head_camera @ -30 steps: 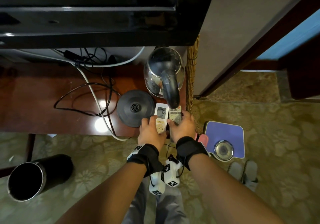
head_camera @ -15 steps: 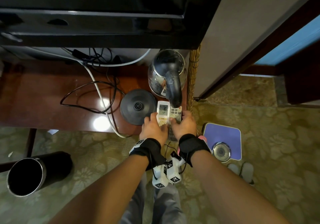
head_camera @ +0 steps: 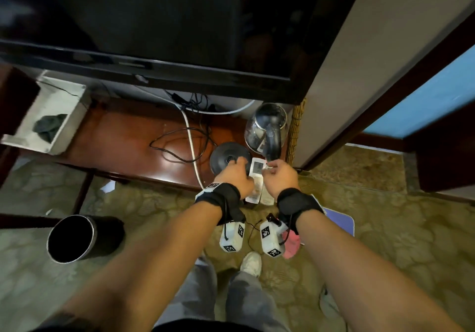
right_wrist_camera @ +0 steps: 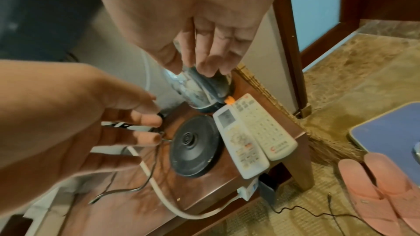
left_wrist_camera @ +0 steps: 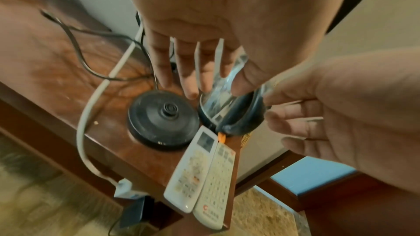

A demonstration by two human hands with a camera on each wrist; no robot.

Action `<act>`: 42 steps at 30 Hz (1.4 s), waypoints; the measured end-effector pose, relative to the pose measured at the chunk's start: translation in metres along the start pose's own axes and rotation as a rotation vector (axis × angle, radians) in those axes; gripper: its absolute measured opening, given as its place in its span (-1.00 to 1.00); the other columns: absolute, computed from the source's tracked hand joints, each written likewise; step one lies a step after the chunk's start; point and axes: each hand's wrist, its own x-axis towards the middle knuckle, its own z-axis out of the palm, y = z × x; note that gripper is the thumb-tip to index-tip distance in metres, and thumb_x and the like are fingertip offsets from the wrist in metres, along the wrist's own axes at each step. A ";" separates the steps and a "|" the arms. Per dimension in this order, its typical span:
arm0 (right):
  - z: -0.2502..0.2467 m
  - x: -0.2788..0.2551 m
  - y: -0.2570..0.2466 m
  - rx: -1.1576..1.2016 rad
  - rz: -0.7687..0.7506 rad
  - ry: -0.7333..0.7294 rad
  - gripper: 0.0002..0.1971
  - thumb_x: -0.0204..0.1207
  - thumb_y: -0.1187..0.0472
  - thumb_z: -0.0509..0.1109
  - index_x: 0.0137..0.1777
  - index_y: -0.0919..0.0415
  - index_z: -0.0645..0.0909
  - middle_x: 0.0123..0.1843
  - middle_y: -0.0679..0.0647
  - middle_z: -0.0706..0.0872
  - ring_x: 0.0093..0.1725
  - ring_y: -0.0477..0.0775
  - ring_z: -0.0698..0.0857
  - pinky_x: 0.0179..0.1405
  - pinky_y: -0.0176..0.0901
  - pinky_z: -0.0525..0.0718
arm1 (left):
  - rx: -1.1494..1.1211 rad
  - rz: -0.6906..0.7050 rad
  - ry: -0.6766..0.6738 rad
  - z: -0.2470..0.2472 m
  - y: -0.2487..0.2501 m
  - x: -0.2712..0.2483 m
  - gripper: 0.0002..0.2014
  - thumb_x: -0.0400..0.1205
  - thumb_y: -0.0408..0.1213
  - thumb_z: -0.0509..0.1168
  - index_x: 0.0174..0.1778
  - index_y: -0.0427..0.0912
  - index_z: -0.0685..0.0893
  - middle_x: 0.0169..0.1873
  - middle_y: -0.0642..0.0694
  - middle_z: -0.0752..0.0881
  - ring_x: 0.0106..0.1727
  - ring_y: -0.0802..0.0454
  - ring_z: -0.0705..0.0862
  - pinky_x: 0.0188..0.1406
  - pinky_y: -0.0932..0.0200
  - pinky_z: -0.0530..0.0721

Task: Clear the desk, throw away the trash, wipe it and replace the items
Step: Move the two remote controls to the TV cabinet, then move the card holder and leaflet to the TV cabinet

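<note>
**Both hands free above the two remotes at the desk corner**

Head view: at frame centre I see my left hand [head_camera: 235, 176] and right hand [head_camera: 281, 177], both loosely open and holding nothing. They hover over the two remotes [head_camera: 257, 169], which lie side by side on the corner of the desk [head_camera: 123, 138]. The glass kettle [head_camera: 267, 126] stands just above them in frame. Its base [head_camera: 223, 155] is to their left. A bin [head_camera: 74, 239] sits on the carpet at lower left.

Left wrist view: the left fingers [left_wrist_camera: 188, 76] are straight and spread above the base. The remotes, at lower centre, overhang the desk edge. I judge them light, stiff and smooth, so I would pinch each across its long sides at mid-body.

Right wrist view: the right fingers [right_wrist_camera: 203, 56] bend loosely above the kettle's top, and I cannot tell whether they touch it. I expect the kettle to be heavier and fragile, so I would take it by the handle. The polished wood looks slick, with crumbs and loose cables [right_wrist_camera: 156, 186] on it. The corner is tight against the wall. Slippers [right_wrist_camera: 375, 186] and a scale [right_wrist_camera: 386, 126] lie at lower right.
</note>
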 end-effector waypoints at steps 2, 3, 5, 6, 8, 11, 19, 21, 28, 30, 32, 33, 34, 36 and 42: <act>0.000 -0.018 -0.020 -0.010 -0.057 -0.016 -0.72 0.57 0.15 0.39 0.27 0.13 0.65 0.15 0.09 0.77 0.18 0.12 0.71 0.21 -0.11 0.64 | 0.002 0.021 0.012 -0.016 -0.005 -0.020 -0.52 0.57 -0.22 0.22 0.45 -0.08 0.41 0.33 -0.26 0.54 0.22 -0.25 0.65 0.21 -0.11 0.66; 0.004 -0.030 -0.034 -0.006 -0.088 -0.027 -0.71 0.57 0.16 0.39 0.28 0.14 0.64 0.13 0.08 0.77 0.16 0.10 0.71 0.18 -0.16 0.61 | -0.003 0.024 0.035 -0.026 -0.012 -0.031 -0.53 0.56 -0.23 0.22 0.44 -0.07 0.42 0.34 -0.25 0.53 0.24 -0.25 0.63 0.23 -0.12 0.65; 0.018 -0.056 -0.064 0.019 -0.144 -0.065 -0.71 0.57 0.17 0.40 0.28 0.13 0.63 0.09 0.06 0.75 0.10 0.06 0.70 0.16 -0.17 0.61 | -0.043 0.018 0.088 -0.046 -0.032 -0.054 -0.54 0.55 -0.22 0.22 0.41 -0.05 0.44 0.32 -0.20 0.52 0.27 -0.24 0.62 0.27 -0.15 0.62; 0.028 -0.066 -0.084 0.034 -0.182 -0.084 -0.71 0.57 0.17 0.39 0.28 0.11 0.63 0.07 0.05 0.75 0.07 0.05 0.70 0.18 -0.12 0.64 | -0.058 0.016 0.126 -0.060 -0.044 -0.062 -0.57 0.56 -0.20 0.21 0.38 -0.03 0.44 0.30 -0.18 0.53 0.26 -0.24 0.62 0.26 -0.16 0.62; 0.052 -0.081 -0.119 0.048 -0.254 -0.105 -0.72 0.55 0.19 0.38 0.25 0.08 0.64 0.02 0.04 0.75 0.02 0.04 0.71 0.18 -0.04 0.67 | -0.056 0.007 0.204 -0.087 -0.071 -0.080 -0.60 0.57 -0.18 0.19 0.36 -0.04 0.45 0.26 -0.18 0.55 0.25 -0.25 0.61 0.23 -0.16 0.62; 0.099 -0.111 -0.167 -0.004 -0.353 -0.130 -0.74 0.52 0.14 0.41 0.22 0.01 0.66 0.03 0.02 0.74 -0.01 0.01 0.71 0.14 -0.08 0.70 | -0.030 -0.037 0.294 -0.121 -0.128 -0.113 -0.63 0.58 -0.17 0.20 0.32 -0.04 0.47 0.25 -0.19 0.55 0.23 -0.27 0.60 0.18 -0.16 0.62; 0.242 -0.219 -0.287 -0.051 -0.533 -0.199 -0.71 0.51 0.16 0.44 0.23 0.07 0.66 0.07 0.03 0.73 0.02 0.03 0.71 0.15 -0.12 0.67 | -0.004 -0.150 0.476 -0.209 -0.305 -0.214 -0.56 0.67 -0.04 0.14 0.45 -0.09 0.41 0.37 -0.18 0.50 0.37 -0.26 0.51 0.25 -0.20 0.59; 0.276 -0.249 -0.317 -0.084 -0.585 -0.236 -0.70 0.51 0.15 0.43 0.25 0.05 0.66 0.10 0.02 0.72 0.06 0.03 0.70 0.16 -0.11 0.66 | -0.026 -0.201 0.498 -0.227 -0.352 -0.240 -0.56 0.68 -0.01 0.13 0.46 -0.08 0.42 0.36 -0.18 0.51 0.36 -0.25 0.52 0.24 -0.21 0.60; 0.393 -0.324 -0.418 -0.246 -0.779 -0.360 -0.68 0.54 0.09 0.42 0.29 0.04 0.62 0.10 -0.01 0.69 0.09 0.02 0.67 0.14 -0.11 0.65 | -0.168 -0.385 0.602 -0.278 -0.497 -0.307 -0.58 0.68 0.04 0.15 0.45 0.02 0.44 0.36 -0.13 0.52 0.39 -0.20 0.52 0.31 -0.17 0.55; 0.434 -0.340 -0.444 -0.290 -0.809 -0.420 -0.68 0.54 0.07 0.41 0.29 0.02 0.60 0.09 -0.03 0.68 0.06 0.01 0.67 0.13 -0.08 0.67 | -0.183 -0.460 0.627 -0.290 -0.541 -0.323 -0.59 0.68 0.05 0.15 0.43 0.01 0.45 0.36 -0.13 0.52 0.39 -0.20 0.52 0.29 -0.16 0.55; 0.477 -0.354 -0.474 -0.325 -0.846 -0.473 -0.67 0.54 0.03 0.40 0.29 0.00 0.59 0.09 -0.04 0.67 0.04 0.01 0.67 0.08 -0.08 0.68 | -0.199 -0.535 0.654 -0.306 -0.586 -0.339 -0.60 0.68 0.05 0.16 0.41 0.01 0.47 0.34 -0.12 0.53 0.37 -0.20 0.53 0.28 -0.15 0.56; 0.499 -0.360 -0.488 -0.337 -0.868 -0.498 -0.67 0.53 0.02 0.40 0.28 0.00 0.59 0.10 -0.03 0.68 0.05 0.02 0.67 0.08 -0.08 0.68 | -0.206 -0.569 0.665 -0.314 -0.609 -0.347 -0.60 0.68 0.04 0.16 0.41 0.02 0.48 0.33 -0.12 0.54 0.36 -0.20 0.53 0.27 -0.15 0.57; 0.521 -0.367 -0.504 -0.349 -0.892 -0.527 -0.67 0.53 0.02 0.40 0.28 0.00 0.59 0.12 -0.03 0.68 0.07 0.03 0.67 0.09 -0.08 0.68 | -0.209 -0.602 0.676 -0.323 -0.632 -0.355 -0.60 0.67 0.04 0.16 0.41 0.02 0.48 0.32 -0.13 0.54 0.36 -0.21 0.53 0.27 -0.15 0.57; 0.565 -0.384 -0.534 -0.377 -0.937 -0.594 -0.67 0.53 0.03 0.40 0.28 0.02 0.60 0.13 -0.02 0.67 0.08 0.03 0.67 0.12 -0.07 0.67 | -0.213 -0.679 0.685 -0.338 -0.676 -0.372 -0.59 0.68 0.04 0.14 0.42 0.01 0.47 0.33 -0.13 0.54 0.37 -0.22 0.51 0.28 -0.16 0.56; 0.681 -0.449 -0.617 -0.461 -1.108 -0.747 -0.64 0.54 0.03 0.39 0.33 0.04 0.59 0.18 -0.01 0.70 0.14 0.01 0.67 0.17 -0.07 0.67 | -0.270 -0.863 0.748 -0.386 -0.795 -0.428 -0.58 0.69 0.05 0.12 0.45 0.01 0.47 0.36 -0.11 0.53 0.39 -0.19 0.50 0.31 -0.15 0.54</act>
